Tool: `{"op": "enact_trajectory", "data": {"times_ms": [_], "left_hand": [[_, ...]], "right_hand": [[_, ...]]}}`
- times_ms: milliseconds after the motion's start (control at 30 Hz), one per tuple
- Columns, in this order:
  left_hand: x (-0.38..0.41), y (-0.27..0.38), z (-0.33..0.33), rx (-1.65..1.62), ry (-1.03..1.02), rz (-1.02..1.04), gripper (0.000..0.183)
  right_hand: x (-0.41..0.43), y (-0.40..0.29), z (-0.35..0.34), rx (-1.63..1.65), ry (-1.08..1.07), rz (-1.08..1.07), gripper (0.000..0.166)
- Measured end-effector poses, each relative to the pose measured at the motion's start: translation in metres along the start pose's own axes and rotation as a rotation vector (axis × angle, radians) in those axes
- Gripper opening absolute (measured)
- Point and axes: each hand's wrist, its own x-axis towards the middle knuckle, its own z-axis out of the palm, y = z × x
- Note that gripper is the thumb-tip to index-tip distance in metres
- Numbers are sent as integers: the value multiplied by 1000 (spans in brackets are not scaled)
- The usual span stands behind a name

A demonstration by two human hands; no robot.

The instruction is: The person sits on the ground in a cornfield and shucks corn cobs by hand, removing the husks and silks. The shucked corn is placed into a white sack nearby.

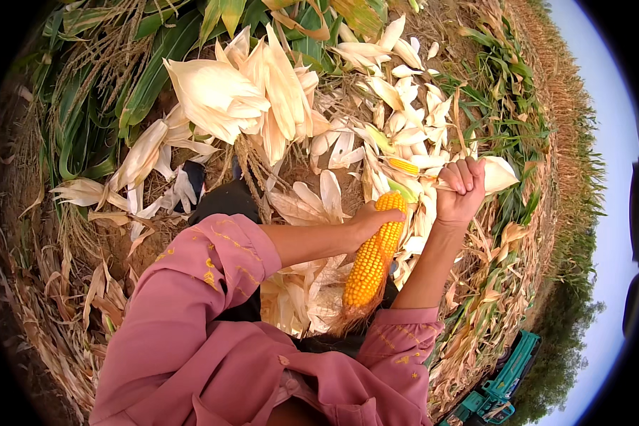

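A yellow ear of corn [370,266], its kernels bare, is gripped around its upper part by my left hand [373,221]. Reddish-brown silk [351,319] hangs from its lower end. Up and to the right, apart from the ear, my right hand [462,189] is closed in a fist around a pale dry corn husk [498,174], which sticks out past the fingers. Beyond my hands, another ear of corn [403,165] with yellow kernels showing lies among loose husks [404,122] on the ground.
Cut green corn stalks [160,74] lie at the upper left, with large dry husks [218,96] beside them. A whitish glove [183,190] is near my leg. More husks [309,303] spread between my legs. A teal vehicle [506,378] stands far off at the lower right.
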Motion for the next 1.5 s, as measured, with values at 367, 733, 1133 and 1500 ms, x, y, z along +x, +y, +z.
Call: {"op": "enact_trajectory", "data": {"times_ms": [367, 733, 1133, 1500], "left_hand": [[28, -26, -19, 110, -75, 274, 45], [14, 20, -3, 171, 154, 201, 47], [25, 8, -6, 207, 74, 148, 52], [26, 9, 5, 450, 99, 250, 56]], "right_hand": [[106, 164, 30, -2141, -149, 265, 93], [-120, 40, -22, -1354, 392, -138, 52], [-229, 96, -73, -953, 398, 199, 23], [-243, 80, -108, -692, 597, -4, 18]]}}
